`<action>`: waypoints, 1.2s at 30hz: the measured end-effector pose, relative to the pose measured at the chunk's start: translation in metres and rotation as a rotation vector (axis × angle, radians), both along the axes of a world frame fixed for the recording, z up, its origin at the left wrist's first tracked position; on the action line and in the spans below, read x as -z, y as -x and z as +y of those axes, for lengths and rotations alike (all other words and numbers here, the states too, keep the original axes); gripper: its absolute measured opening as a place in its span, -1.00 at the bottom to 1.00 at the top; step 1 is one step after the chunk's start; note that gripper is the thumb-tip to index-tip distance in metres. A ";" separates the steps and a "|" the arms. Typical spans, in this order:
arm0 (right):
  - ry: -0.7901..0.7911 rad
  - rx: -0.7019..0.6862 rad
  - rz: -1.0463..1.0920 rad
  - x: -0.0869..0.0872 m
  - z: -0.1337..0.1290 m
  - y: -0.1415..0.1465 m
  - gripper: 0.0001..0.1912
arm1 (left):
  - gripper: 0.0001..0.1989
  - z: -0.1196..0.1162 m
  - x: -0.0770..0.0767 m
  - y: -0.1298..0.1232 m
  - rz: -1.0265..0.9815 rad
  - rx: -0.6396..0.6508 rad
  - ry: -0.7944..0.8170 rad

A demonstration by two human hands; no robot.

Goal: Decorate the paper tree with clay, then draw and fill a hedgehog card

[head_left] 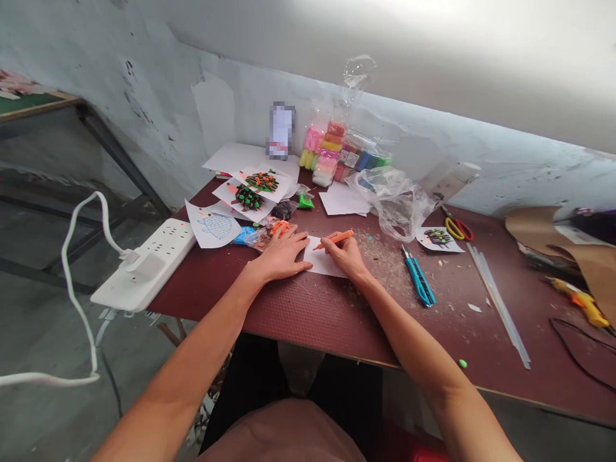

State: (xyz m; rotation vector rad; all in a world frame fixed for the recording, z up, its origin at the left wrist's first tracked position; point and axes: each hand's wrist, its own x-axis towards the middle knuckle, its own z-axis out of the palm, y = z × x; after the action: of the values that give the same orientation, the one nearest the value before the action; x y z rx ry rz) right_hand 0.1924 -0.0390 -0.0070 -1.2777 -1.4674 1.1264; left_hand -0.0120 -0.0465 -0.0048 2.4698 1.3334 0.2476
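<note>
Currently the right hand [349,256] holds an orange marker [341,237].

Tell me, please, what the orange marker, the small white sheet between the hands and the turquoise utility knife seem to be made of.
Orange marker: probably plastic, given its smooth, evenly coloured barrel.
White sheet: paper or thin card, matte, flat and thin-edged.
Utility knife: handle likely plastic, smooth-looking, turquoise with darker parts.

Soft light, glare on upper wall [481,48] (phone [281,130] pixelated), edges stretched.
</note>
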 end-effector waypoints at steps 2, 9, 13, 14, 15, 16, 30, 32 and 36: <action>-0.015 -0.005 -0.008 0.001 0.000 0.000 -0.62 | -0.38 -0.001 -0.001 0.000 0.002 -0.004 0.004; -0.004 -0.019 -0.027 0.003 -0.001 0.002 -0.68 | -0.35 0.000 0.002 0.001 -0.024 0.002 0.004; -0.001 -0.023 -0.017 0.002 -0.001 0.003 -0.69 | -0.38 0.000 0.003 0.001 -0.021 0.003 0.000; -0.002 -0.027 -0.017 0.002 -0.001 0.003 -0.69 | -0.39 0.000 0.002 0.001 -0.019 0.001 0.002; -0.003 -0.030 -0.017 0.002 -0.001 0.003 -0.69 | -0.40 -0.001 0.002 0.001 -0.018 0.000 0.003; -0.002 -0.032 -0.018 0.002 -0.001 0.003 -0.69 | -0.41 -0.001 0.001 0.000 -0.017 -0.001 0.005; 0.021 0.013 -0.059 0.000 -0.004 0.006 -0.75 | -0.43 -0.002 -0.002 -0.001 -0.012 -0.005 0.002; 0.032 0.010 -0.079 -0.001 -0.005 0.006 -0.76 | -0.43 -0.003 -0.003 -0.001 -0.013 -0.005 0.001; 0.047 -0.008 -0.112 -0.002 -0.005 0.004 -0.74 | -0.43 -0.003 -0.005 -0.001 -0.006 -0.003 0.001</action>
State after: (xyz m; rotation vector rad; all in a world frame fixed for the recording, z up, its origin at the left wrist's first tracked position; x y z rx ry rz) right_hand 0.1888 -0.0439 -0.0053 -1.3883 -1.5374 1.1158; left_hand -0.0106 -0.0499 0.0007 2.4642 1.3350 0.2545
